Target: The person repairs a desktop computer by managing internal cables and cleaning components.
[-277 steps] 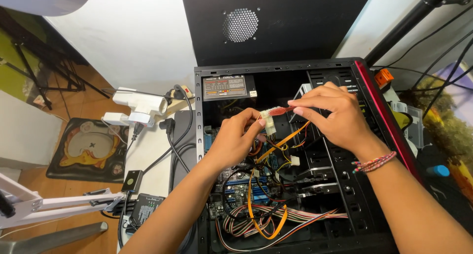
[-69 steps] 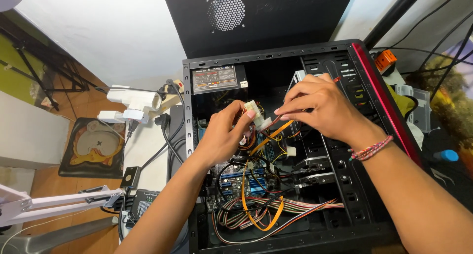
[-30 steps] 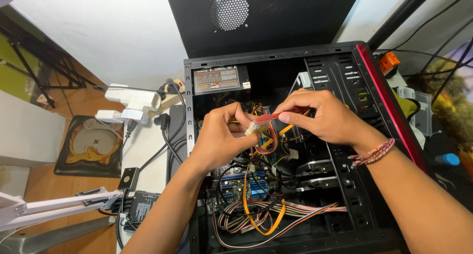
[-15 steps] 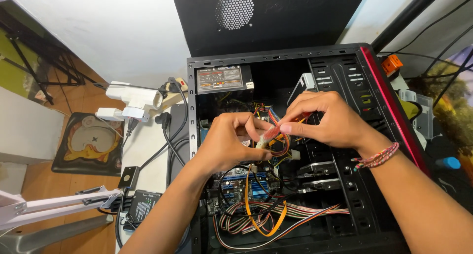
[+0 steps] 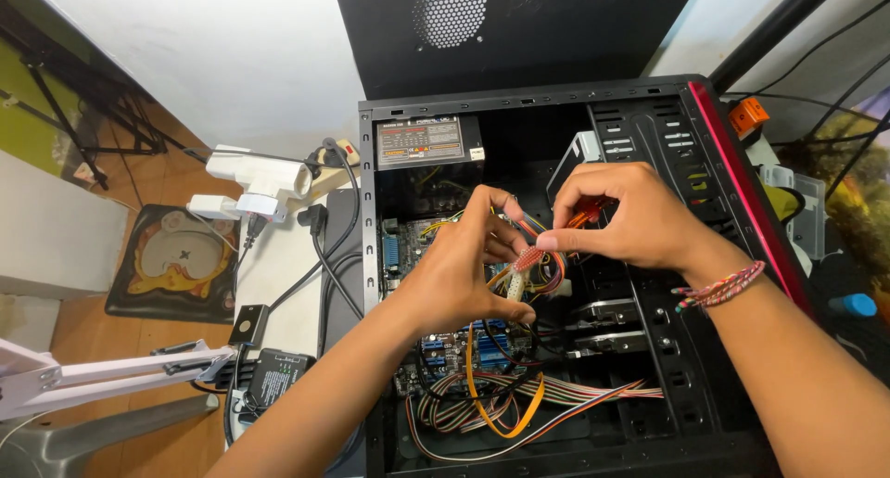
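Note:
Both my hands work inside an open black computer case point(image 5: 649, 107) with a red front edge. My left hand point(image 5: 464, 265) pinches a small white connector point(image 5: 515, 288) on a bundle of coloured wires. My right hand point(image 5: 621, 214) pinches a short red ribbon-like cable point(image 5: 528, 255) just above that connector, with orange wires behind its fingers. The two hands nearly touch over the motherboard point(image 5: 454, 348). A braided bracelet point(image 5: 718, 288) is on my right wrist.
A power supply point(image 5: 422, 144) sits at the case's far left corner. Grey ribbon cables and an orange flat cable point(image 5: 491, 413) lie at the near bottom. Drive bays point(image 5: 603, 325) are to the right. A white power strip point(image 5: 255, 177), black cords and a black adapter point(image 5: 273, 376) lie left of the case.
Over the last seconds both hands stayed together inside the case, shifting slightly lower and working the wires. The right fingers now pinch the red cable closer to the white connector.

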